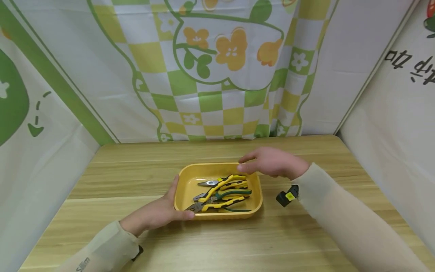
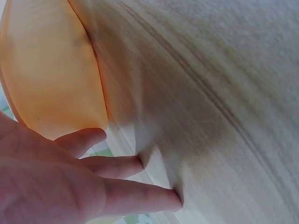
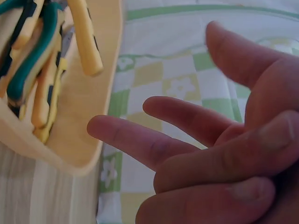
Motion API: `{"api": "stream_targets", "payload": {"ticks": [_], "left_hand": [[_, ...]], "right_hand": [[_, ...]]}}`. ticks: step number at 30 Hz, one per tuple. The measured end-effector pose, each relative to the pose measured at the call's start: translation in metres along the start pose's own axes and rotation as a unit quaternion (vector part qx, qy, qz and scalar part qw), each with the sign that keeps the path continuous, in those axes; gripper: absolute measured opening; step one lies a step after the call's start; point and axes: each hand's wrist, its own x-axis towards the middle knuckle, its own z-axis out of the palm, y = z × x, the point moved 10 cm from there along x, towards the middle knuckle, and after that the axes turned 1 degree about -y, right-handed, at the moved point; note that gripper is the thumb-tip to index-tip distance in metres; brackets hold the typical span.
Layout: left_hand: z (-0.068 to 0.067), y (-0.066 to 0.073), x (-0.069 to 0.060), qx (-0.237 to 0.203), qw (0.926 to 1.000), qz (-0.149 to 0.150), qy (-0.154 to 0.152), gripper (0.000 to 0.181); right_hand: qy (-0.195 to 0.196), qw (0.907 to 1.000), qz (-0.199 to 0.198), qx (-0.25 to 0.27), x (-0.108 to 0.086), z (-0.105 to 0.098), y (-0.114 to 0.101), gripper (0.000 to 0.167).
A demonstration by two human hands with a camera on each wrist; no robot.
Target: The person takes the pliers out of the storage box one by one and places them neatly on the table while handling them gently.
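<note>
A yellow plastic bin [image 1: 185,189] sits on the wooden table, holding several pliers in a loose pile. Needle-nose pliers [image 1: 209,183] with yellow-and-black handles lie toward the back. Pliers with green handles [image 1: 234,192] are in the middle, and yellow-handled pliers [image 1: 225,204] lie at the front. My left hand [image 1: 159,213] touches the bin's front-left corner, thumb along the front rim; in the left wrist view its fingers stretch out straight beside the bin wall [image 2: 51,70]. Above the back-right corner of the bin hovers my right hand [image 1: 272,161], holding nothing, its fingers loosely extended.
The wooden tabletop [image 1: 129,170] surrounds the bin on all sides. A white curtain with green and yellow checks [image 1: 210,102] hangs behind it. Printed white cloth walls [image 1: 391,124] stand at both sides. A black strap with a yellow tag [image 1: 288,195] is at my right wrist.
</note>
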Motion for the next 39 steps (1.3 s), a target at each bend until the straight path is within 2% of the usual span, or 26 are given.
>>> {"api": "stream_targets", "payload": {"ticks": [5,11,27,34,39], "left_hand": [[0.0,0.0,0.0,0.001,1.0,-0.002,0.001,0.136],[0.001,-0.002,0.001,-0.005,1.0,-0.004,-0.005,0.136],[0.0,0.0,0.002,-0.009,0.9999,0.013,0.0,0.138],[0.001,-0.001,0.003,-0.011,0.9999,0.014,-0.001,0.137],[0.001,-0.002,0.004,-0.009,0.9999,0.012,-0.001,0.137]], "right_hand": [[-0.009,0.9982,-0.006,-0.059,0.011,0.013,-0.011,0.061],[-0.02,0.9942,-0.016,-0.105,0.023,0.026,-0.018,0.055],[-0.031,0.9914,-0.029,-0.124,0.04,0.039,-0.025,0.047],[-0.036,0.9848,-0.061,-0.158,0.05,0.046,-0.032,0.029],[-0.039,0.988,-0.058,-0.138,0.051,0.047,-0.035,0.02]]}}
